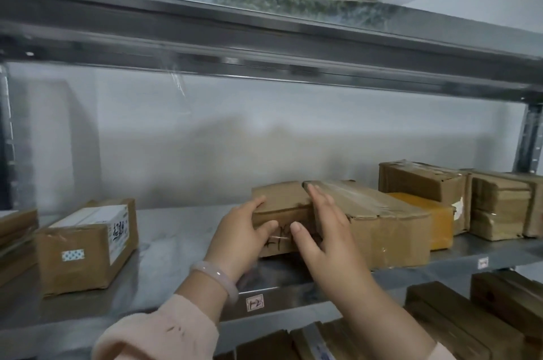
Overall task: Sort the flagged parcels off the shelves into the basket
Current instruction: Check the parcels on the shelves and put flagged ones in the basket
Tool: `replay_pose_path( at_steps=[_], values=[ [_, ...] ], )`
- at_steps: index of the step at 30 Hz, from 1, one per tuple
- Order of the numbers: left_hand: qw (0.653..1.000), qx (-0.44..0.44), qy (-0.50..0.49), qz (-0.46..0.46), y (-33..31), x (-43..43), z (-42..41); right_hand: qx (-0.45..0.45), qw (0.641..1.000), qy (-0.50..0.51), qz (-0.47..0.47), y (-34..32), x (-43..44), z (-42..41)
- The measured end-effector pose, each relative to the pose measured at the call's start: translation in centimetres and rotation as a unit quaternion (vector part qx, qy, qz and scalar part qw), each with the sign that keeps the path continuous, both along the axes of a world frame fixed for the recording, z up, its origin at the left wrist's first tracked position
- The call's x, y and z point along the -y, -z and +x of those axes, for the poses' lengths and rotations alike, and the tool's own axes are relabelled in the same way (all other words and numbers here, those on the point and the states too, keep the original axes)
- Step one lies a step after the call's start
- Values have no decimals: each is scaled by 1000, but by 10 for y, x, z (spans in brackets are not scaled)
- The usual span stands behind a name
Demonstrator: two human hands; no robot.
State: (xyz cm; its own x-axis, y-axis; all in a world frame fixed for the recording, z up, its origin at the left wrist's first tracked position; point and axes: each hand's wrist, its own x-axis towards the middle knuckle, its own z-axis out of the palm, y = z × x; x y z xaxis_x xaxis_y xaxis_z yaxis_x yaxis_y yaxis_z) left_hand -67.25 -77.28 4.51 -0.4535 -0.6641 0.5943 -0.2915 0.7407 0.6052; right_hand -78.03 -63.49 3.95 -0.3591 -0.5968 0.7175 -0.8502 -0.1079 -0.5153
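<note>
My left hand [239, 237] gripped the small brown cardboard parcel [279, 196], right hand [323, 231] flat alongside; it seemed stiff, light, best held at both ends.

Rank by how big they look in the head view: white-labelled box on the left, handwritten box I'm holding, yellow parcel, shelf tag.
1. White-labelled box, largest, though nearer the camera.
2. Handwritten box.
3. Yellow parcel, partly hidden, so possibly level with second.
4. Shelf tag, clearly smallest.
</note>
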Motion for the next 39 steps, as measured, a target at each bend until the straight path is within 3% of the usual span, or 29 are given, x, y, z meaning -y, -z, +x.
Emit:
replay_pose_path(
  at_steps=[4,6,8,14,17,19,21,22,25,27,29,32,34,39],
  values=[
    [993,-116,6,-13,3,-3,28,159,985,-54,-32,-7,18,5],
    [991,-136,16,-3,5,-9,35,281,952,-125,-9,-11,26,5],
    [988,-148,30,23,6,-12,39,323,930,-177,4,-13,31,4],
    [961,-179,52,202,-14,-22,45,123,986,-92,-56,0,37,7],
    [958,-149,54,239,-22,-28,45,60,990,-121,-49,2,35,14],
    [945,-182,65,264,-23,-30,45,63,984,-152,-61,2,32,18],
    [913,-245,92,315,-21,-32,48,138,968,-191,-92,2,30,20],
    [880,-288,121,358,-18,-31,49,181,958,-200,-98,1,29,19],
    [742,-375,255,493,-9,-29,54,272,932,-239,-36,-3,32,17],
    [715,-373,281,521,-5,-27,54,310,911,-273,7,-3,36,16],
    [745,-387,232,492,-1,-26,52,310,912,-269,10,-2,37,18],
    [880,-353,75,308,2,-22,58,266,939,-217,12,1,38,18],
    [939,-284,20,192,0,-21,66,243,950,-197,10,-1,41,22],
    [943,-237,63,228,-4,-21,76,225,956,-184,-25,-8,55,29]
  ],
)
